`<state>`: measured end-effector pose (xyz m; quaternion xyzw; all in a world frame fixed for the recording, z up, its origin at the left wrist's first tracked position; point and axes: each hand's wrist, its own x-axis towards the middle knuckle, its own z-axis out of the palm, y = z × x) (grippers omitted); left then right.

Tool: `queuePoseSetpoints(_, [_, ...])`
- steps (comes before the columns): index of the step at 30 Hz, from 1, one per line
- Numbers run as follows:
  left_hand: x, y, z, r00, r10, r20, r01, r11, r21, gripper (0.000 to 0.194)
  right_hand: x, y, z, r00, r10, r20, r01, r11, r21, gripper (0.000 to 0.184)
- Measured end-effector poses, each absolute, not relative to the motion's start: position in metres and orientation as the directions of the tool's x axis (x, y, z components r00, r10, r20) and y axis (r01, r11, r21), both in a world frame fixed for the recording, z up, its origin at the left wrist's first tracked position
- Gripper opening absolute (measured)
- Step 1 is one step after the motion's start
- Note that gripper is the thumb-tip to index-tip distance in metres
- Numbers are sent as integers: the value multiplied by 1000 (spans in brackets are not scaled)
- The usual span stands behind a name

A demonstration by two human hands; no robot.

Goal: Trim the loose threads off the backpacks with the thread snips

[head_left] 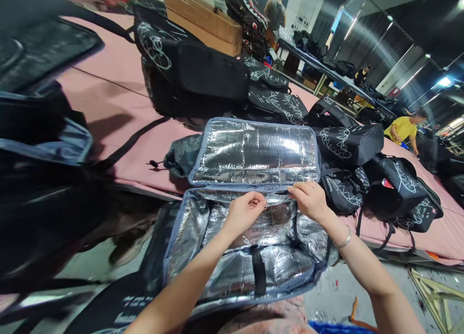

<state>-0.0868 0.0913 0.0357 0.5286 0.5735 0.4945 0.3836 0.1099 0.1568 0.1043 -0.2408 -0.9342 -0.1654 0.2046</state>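
big dim hall with strip lights (444, 81) overhead, long pink-covered table (119, 102), wooden crate (203, 20) at the back, grey floor (340, 290)

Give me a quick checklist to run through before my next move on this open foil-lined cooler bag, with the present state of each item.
1. Lid of the silver foil-lined cooler bag with grey-blue trim folded fully back: ok.
2. Left hand on the rear rim by the hinge: ok, fingers curled on it.
3. Right hand on the same rim: ok, pinching it.
4. Black strap inside the bag lying flat on the foil: ok.
5. Inside of the bag free of loose items: cannot tell, arms hide part.
6. Black printed bags on the pink table apart from the open lid: ok.
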Motion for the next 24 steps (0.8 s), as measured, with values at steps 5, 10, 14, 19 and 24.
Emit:
queuePoseSetpoints(5, [-92,95,36,-71,995,74,173,-61,983,14,104,159,98,-874,291,388,428,840,334,19])
queuePoseSetpoints(10, [-95,96,40,-38,996,84,183,-75,980,17,93,163,96,-877,326,354,439,843,311,20])
queuePoseSetpoints(14, [-103,88,49,63,992,107,254,-119,960,26,100,168,98,-814,355,461,477,860,181,21])
queuePoseSetpoints(19, [-116,85,55,-11,814,581,693,-412,591,19,112,166,107,-735,433,522,559,822,107,21])
queuePoseSetpoints(24, [-119,113,61,90,892,444,831,-313,460,23,106,165,107,-770,398,498,550,810,202,19])
